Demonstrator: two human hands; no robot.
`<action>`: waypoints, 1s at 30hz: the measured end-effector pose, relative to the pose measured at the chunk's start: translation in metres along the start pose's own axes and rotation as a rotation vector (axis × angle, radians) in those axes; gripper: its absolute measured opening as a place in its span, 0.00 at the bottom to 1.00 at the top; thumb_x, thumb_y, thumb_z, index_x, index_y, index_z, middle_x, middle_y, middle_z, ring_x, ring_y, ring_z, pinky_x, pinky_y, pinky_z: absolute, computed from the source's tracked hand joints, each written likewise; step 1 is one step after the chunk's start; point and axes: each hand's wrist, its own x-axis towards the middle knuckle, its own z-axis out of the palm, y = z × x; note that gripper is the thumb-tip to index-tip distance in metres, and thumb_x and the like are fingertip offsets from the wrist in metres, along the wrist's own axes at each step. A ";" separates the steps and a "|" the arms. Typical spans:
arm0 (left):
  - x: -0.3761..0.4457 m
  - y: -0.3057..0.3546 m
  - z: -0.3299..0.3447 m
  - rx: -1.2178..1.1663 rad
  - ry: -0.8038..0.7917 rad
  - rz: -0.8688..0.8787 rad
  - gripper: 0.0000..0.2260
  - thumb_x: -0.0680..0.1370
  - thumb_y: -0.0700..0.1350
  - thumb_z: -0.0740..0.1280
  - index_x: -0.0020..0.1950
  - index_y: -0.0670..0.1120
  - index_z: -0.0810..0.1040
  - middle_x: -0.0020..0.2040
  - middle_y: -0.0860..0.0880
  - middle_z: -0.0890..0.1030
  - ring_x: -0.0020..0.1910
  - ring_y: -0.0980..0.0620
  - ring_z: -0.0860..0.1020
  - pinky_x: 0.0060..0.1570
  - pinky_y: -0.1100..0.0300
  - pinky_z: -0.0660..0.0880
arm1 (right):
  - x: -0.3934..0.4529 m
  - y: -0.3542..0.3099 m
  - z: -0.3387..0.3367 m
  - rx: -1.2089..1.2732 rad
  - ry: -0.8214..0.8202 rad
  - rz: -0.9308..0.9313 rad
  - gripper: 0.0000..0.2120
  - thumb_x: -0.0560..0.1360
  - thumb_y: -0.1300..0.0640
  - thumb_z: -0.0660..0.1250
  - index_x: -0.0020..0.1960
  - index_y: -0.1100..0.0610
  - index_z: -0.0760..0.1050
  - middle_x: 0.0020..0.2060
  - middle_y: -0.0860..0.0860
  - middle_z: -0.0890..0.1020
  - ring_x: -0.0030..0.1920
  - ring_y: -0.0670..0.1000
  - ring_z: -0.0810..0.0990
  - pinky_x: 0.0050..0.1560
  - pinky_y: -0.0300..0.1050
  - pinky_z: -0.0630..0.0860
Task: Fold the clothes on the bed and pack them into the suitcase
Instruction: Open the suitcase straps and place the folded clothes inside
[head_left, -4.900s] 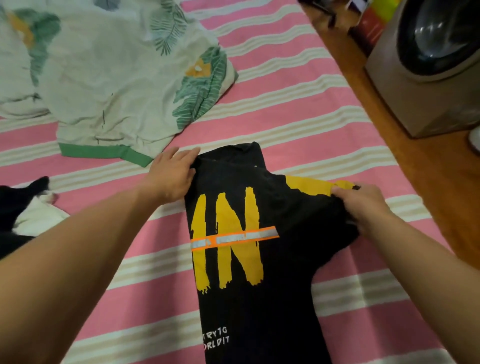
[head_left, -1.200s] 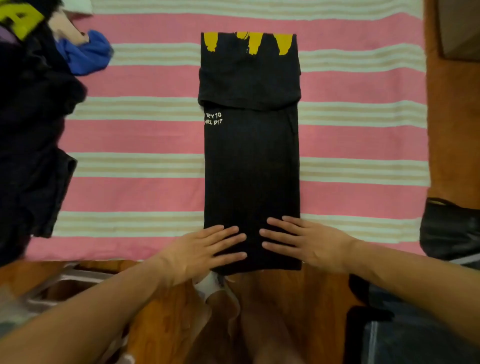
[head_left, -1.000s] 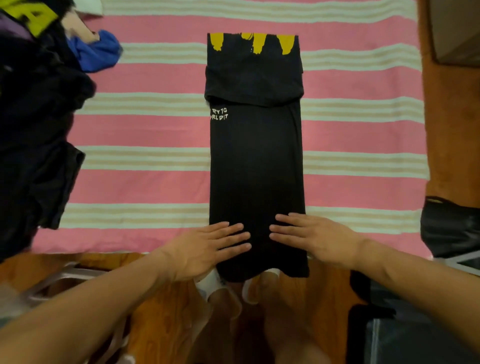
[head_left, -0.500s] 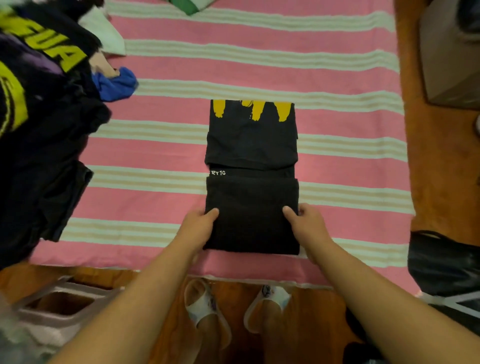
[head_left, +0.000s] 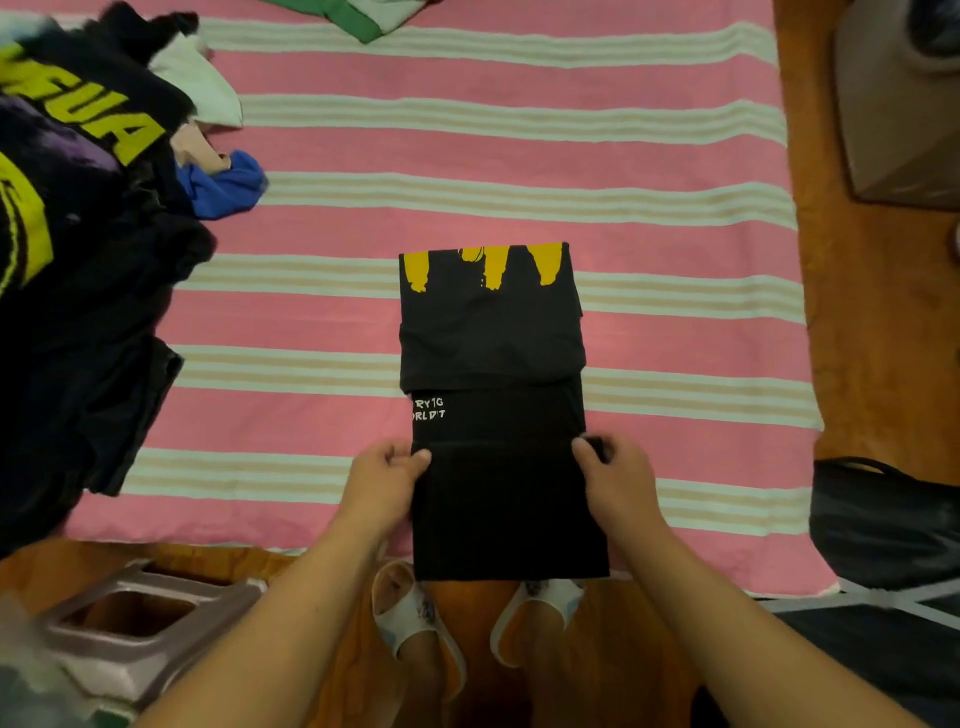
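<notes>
Change: since half a second ago I see the folded lower flap of the black T-shirt (head_left: 493, 410) pulled back toward me, so its near edge now hangs past the bed's near edge and both lines of white lettering show again.
Clothes pile (head_left: 78, 249): far left of the T-shirt, a dark heap with yellow lettering, with a blue garment (head_left: 228, 189) and a white one (head_left: 200, 88) at its right side.
Plastic stool (head_left: 135, 629): left of the T-shirt and nearer me, on the wooden floor.
Left hand (head_left: 382, 480): at the T-shirt's left edge, fingers curled, thumb and fingertips pinching the flap's corner.
T-shirt: a long narrow strip on the pink striped bedsheet (head_left: 675, 270), yellow print at its far end, top part folded down, near part doubled over.
Slippers (head_left: 410, 618): just below the T-shirt's near edge, on the floor.
Right hand (head_left: 615, 483): at the T-shirt's right edge, fingers curled, gripping the flap's other corner.
Black bag (head_left: 883, 525): right of the T-shirt, at the bed's near right corner; I cannot tell whether it is the suitcase.
Green-trimmed garment (head_left: 363, 18): beyond the T-shirt, at the far edge of view.
</notes>
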 end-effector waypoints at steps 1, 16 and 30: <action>0.006 0.004 0.001 0.030 0.036 0.044 0.04 0.80 0.44 0.70 0.47 0.44 0.80 0.45 0.39 0.84 0.48 0.39 0.83 0.54 0.36 0.80 | 0.004 -0.004 0.001 -0.016 0.029 -0.059 0.03 0.82 0.54 0.65 0.51 0.52 0.76 0.44 0.47 0.79 0.47 0.47 0.79 0.42 0.38 0.73; -0.049 -0.077 0.013 1.530 -0.324 0.917 0.33 0.82 0.55 0.59 0.83 0.49 0.48 0.83 0.44 0.45 0.82 0.40 0.43 0.79 0.40 0.47 | -0.048 0.054 -0.012 -1.068 -0.285 -0.935 0.36 0.71 0.40 0.73 0.74 0.53 0.70 0.72 0.54 0.73 0.72 0.56 0.71 0.68 0.57 0.75; -0.061 -0.018 0.001 1.216 -0.360 0.734 0.22 0.80 0.40 0.67 0.73 0.55 0.72 0.69 0.51 0.78 0.65 0.51 0.77 0.63 0.58 0.76 | -0.032 0.001 -0.047 -1.131 -0.699 -0.712 0.24 0.81 0.58 0.64 0.76 0.50 0.67 0.72 0.50 0.73 0.71 0.51 0.72 0.72 0.44 0.67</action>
